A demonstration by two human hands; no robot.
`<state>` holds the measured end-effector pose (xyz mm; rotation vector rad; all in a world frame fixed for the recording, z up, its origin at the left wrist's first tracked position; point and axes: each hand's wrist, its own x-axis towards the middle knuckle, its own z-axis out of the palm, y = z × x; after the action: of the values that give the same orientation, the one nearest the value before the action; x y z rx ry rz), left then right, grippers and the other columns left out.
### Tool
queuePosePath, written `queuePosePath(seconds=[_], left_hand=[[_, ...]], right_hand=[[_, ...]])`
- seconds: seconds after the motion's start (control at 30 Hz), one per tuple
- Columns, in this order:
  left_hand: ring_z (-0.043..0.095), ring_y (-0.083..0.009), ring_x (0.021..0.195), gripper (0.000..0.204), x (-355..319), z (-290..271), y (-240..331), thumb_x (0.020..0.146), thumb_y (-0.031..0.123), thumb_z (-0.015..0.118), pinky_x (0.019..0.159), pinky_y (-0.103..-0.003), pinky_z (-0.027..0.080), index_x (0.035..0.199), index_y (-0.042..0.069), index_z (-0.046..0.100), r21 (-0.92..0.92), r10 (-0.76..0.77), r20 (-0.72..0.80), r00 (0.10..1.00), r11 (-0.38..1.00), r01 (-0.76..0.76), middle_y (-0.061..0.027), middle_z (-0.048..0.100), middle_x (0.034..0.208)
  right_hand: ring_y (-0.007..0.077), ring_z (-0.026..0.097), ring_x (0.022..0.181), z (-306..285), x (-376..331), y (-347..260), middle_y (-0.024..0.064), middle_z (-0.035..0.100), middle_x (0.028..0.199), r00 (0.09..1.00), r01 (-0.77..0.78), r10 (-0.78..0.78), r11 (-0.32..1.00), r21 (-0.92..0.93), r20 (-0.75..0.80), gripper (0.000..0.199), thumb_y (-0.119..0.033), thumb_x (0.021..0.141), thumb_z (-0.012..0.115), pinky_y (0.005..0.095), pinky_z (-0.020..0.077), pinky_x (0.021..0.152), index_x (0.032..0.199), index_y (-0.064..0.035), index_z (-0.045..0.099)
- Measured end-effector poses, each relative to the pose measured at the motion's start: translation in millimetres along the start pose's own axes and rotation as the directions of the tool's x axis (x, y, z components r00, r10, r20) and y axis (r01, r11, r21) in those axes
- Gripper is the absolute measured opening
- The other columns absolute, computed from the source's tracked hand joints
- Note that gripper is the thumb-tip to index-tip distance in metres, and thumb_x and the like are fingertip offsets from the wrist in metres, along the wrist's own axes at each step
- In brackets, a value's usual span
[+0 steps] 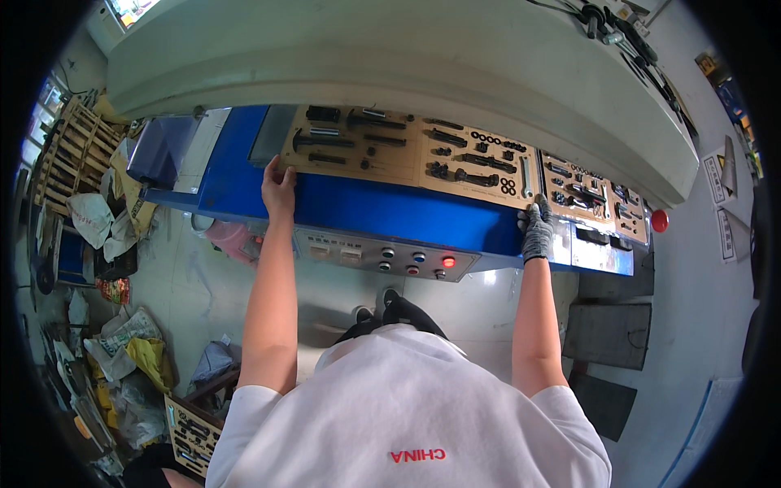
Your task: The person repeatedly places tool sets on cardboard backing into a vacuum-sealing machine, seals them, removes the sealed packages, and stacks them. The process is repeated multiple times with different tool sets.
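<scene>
A long brown board (397, 167) carrying black metal parts lies on a blue machine bed (366, 207). My bare left hand (279, 190) grips the board's near left corner, its fingertips at the edge. In a grey knit glove, my right hand (535, 231) holds the near edge by the board's right end, just below a silver wrench (526, 176). Black rods, small rings and other dark fittings sit in rows on the board. A second brown board (582, 213) with similar parts continues to the right, partly under shiny clear film.
A broad pale machine cover (390, 61) hangs over the far side. On the front, a control panel (390, 254) has several buttons, one lit red. A red knob (660, 220) projects at right. Bags (150, 362) and a wooden pallet (71, 154) stand at left.
</scene>
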<state>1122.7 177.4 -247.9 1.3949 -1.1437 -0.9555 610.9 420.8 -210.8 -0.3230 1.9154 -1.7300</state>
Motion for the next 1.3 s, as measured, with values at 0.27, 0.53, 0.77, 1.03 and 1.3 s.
queuePosePath(seconds=[0.27, 0.53, 0.77, 1.03, 1.3], left_hand=[[0.058, -0.0104, 0.066, 0.050, 13, 11, 3, 0.094, 0.022, 0.074, 0.061, -0.030, 0.050, 0.142, 0.020, 0.061, 0.153, -0.054, -0.059, 0.997, 0.986, 0.063, -0.0029, 0.067, 0.081], [0.063, -0.0142, 0.068, 0.057, -31, -25, 44, 0.099, 0.020, 0.066, 0.065, -0.032, 0.053, 0.150, 0.013, 0.043, -0.010, -0.093, -0.061, 0.994, 0.996, 0.092, -0.0075, 0.065, 0.080], [0.065, -0.0143, 0.070, 0.040, -81, -234, -24, 0.102, 0.022, 0.059, 0.062, -0.031, 0.052, 0.138, 0.006, 0.052, -0.231, -0.315, -0.362, 0.877, 0.942, 0.243, -0.0076, 0.069, 0.084], [0.063, -0.0117, 0.065, 0.028, -102, -543, -119, 0.104, 0.024, 0.055, 0.059, -0.028, 0.053, 0.122, 0.004, 0.061, -0.212, -0.514, -0.606, 0.608, 0.840, 0.499, -0.0073, 0.071, 0.086], [0.062, -0.0095, 0.071, 0.024, 38, -716, -103, 0.105, 0.020, 0.053, 0.064, -0.026, 0.053, 0.118, 0.003, 0.063, -0.334, -0.510, -0.629, 0.586, 0.859, 0.389, -0.0056, 0.070, 0.090]], right_hand=[[0.0116, 0.058, 0.052, 7, 21, -7, 0.0056, 0.068, 0.075, 0.995, 0.028, -0.012, 0.987, -0.161, 0.097, 0.034, -0.029, 0.105, 0.057, 0.0244, 0.0428, 0.041, 0.137, -0.0160, 0.056], [0.0053, 0.046, 0.054, 119, -81, 16, 0.0015, 0.061, 0.071, 0.891, 0.415, -0.384, 0.905, -0.090, 0.241, 0.037, -0.026, 0.107, 0.050, 0.0234, 0.0379, 0.048, 0.139, -0.0068, 0.055], [0.0072, 0.056, 0.060, 356, -313, 55, 0.0020, 0.068, 0.076, 0.065, 0.533, -0.061, 0.846, 0.017, 0.996, 0.037, -0.017, 0.106, 0.050, 0.0213, 0.0443, 0.055, 0.142, -0.0106, 0.057], [0.0070, 0.054, 0.067, 620, -516, 98, 0.0011, 0.061, 0.079, -0.138, 0.369, -0.148, 0.910, 0.190, 0.979, 0.030, -0.015, 0.108, 0.049, 0.0229, 0.0479, 0.063, 0.134, -0.0074, 0.061], [0.0102, 0.061, 0.069, 825, -613, 84, 0.0030, 0.069, 0.081, -0.109, 0.559, -0.195, 0.799, 0.222, 0.975, 0.032, -0.020, 0.104, 0.058, 0.0261, 0.0524, 0.064, 0.131, -0.0067, 0.064]])
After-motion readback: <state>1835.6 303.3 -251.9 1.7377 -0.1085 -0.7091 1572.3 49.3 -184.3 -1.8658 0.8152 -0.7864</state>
